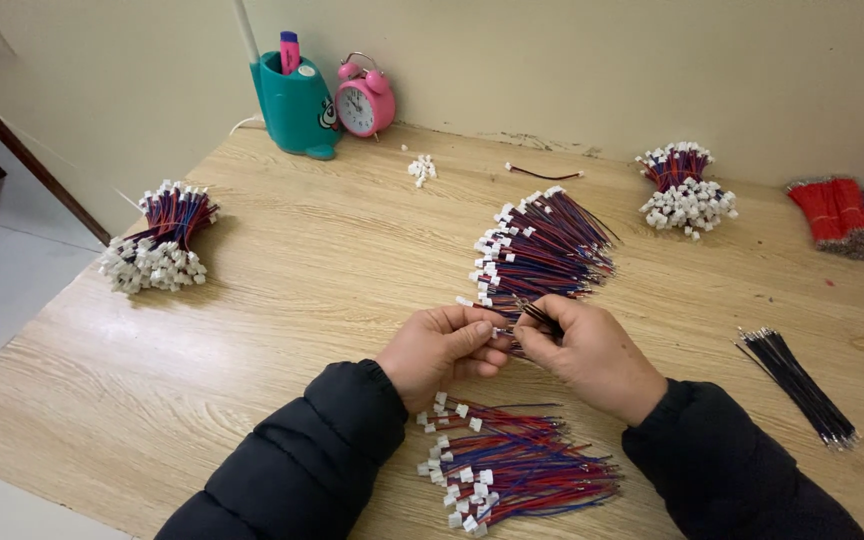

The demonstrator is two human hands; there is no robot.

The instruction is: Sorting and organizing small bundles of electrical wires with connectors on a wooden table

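A: What is the biggest thing here?

B: The pale wood-grain tabletop [282, 300], which carries everything. Just beyond the fingers lies a fanned heap of red and blue wires with white plastic plugs [542, 248]. A second loose heap of the same wires [512, 465] lies on the near side of the fingers, between the two black padded sleeves.

A: And farther out?

B: A tied bundle of wires with white plugs [160, 240] sits well off to the left of the fingers, another tied bundle [684, 185] far beyond them to the right, and a sheaf of thin black wires [797, 385] to their right. A teal pen holder [297, 105] and a pink alarm clock [365, 97] stand by the wall.

A: The hands?

B: The left hand [437, 350] and right hand [592, 350] meet above the tabletop. The fingers [482, 335] of the left pinch narrowly on a small white plug with its wires [500, 331]; the right hand's fingers close on the wire end of that piece, touching the left's.
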